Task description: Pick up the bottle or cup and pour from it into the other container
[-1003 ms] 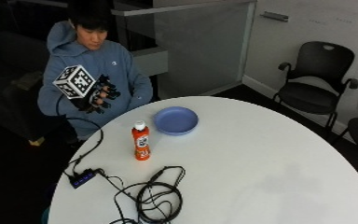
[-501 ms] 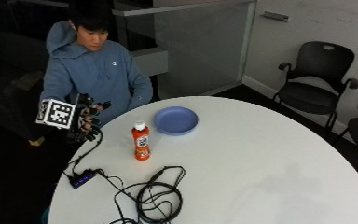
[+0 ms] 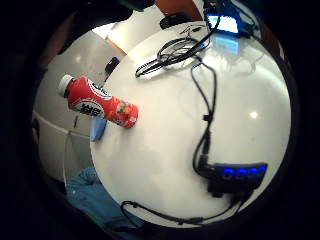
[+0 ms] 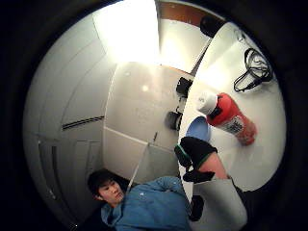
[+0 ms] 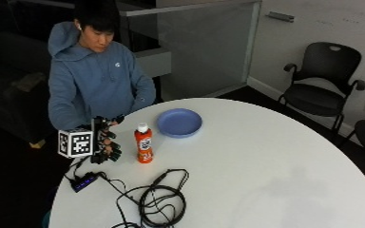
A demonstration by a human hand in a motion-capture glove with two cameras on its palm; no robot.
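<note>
A person in a blue hooded sweatshirt sits at the round white surface (image 5: 252, 156). Of the 2 hands, only the gloved right hand (image 5: 105, 142) is plain to see: it hangs over the near-left edge of the surface, its dark fingers (image 5: 110, 148) curled loosely downward and holding nothing. It is level with the bottle (image 5: 144, 143), just to that bottle's left, with a clear gap of white between them. In the thumb-side palm view, a black fingertip with a green band (image 4: 195, 150) shows in front of the bottle without touching it. The other hand cannot be made out; that arm is down behind the rim. The bottle stands upright on the surface, a slim plastic cylinder with a white screw cap and an orange-red printed label wrapped around its body. Just beyond it, toward the person's chest, lies a shallow blue plate (image 5: 179, 122), round and smooth with a raised rim, near the bottle but not touching. Under the gloved hand, a small dark hub with blue lights (image 3: 234, 175) rests on the surface, and a black cable runs from it to a loose coil of cable (image 5: 160, 202) nearer the front edge. The surface is smooth and glossy, with lamp spots on it.
</note>
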